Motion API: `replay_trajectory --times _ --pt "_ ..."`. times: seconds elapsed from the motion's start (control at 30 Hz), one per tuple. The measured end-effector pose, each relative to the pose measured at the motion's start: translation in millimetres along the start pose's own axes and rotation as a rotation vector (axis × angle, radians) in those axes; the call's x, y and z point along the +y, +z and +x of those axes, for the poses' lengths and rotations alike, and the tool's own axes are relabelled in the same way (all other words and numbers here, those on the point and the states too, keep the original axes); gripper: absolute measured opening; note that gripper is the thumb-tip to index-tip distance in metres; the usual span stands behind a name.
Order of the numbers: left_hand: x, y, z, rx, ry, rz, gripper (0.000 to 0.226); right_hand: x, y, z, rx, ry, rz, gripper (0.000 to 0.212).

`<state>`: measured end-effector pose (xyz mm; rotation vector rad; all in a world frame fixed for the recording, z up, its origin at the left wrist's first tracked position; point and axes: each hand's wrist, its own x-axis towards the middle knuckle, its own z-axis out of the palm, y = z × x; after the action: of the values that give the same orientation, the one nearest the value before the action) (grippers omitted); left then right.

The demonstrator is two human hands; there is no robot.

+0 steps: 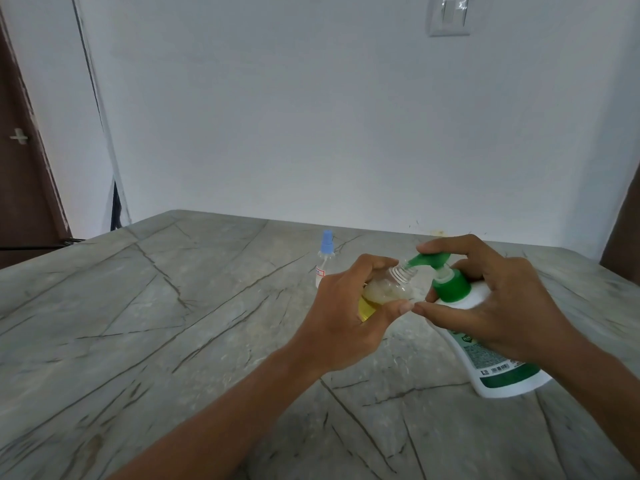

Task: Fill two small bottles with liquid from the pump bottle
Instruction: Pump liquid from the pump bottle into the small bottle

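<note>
My left grip [343,306] curls round the tilted small bottle [388,289], centre frame. My right grip [495,299] clasps the pump bottle [491,374] at its neck, forefinger on the pump head [429,259].

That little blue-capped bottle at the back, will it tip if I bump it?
The blue-capped bottle stands tall and narrow on the smooth table, so a nudge would likely topple it, and once down its round body may roll. It looks like thin plastic, so probably light.
</note>
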<state>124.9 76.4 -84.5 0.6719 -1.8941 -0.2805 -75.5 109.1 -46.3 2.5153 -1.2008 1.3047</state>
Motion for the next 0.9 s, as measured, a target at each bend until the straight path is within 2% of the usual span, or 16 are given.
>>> replay_trajectory --times 0.3,0.53,0.9 --pt "-0.1 0.9 -2.2 -0.030 0.003 0.004 0.045 1.8 0.5 0.6 0.005 0.014 0.025 0.050" --pt "-3.1 -1.8 0.8 -0.013 0.004 0.005 0.044 0.7 1.0 -0.4 -0.037 0.024 0.003 0.074" --pt "-3.6 -2.9 1.9 0.019 0.013 -0.001 0.047 -0.6 -0.5 1.4 -0.018 0.016 0.057 0.057"
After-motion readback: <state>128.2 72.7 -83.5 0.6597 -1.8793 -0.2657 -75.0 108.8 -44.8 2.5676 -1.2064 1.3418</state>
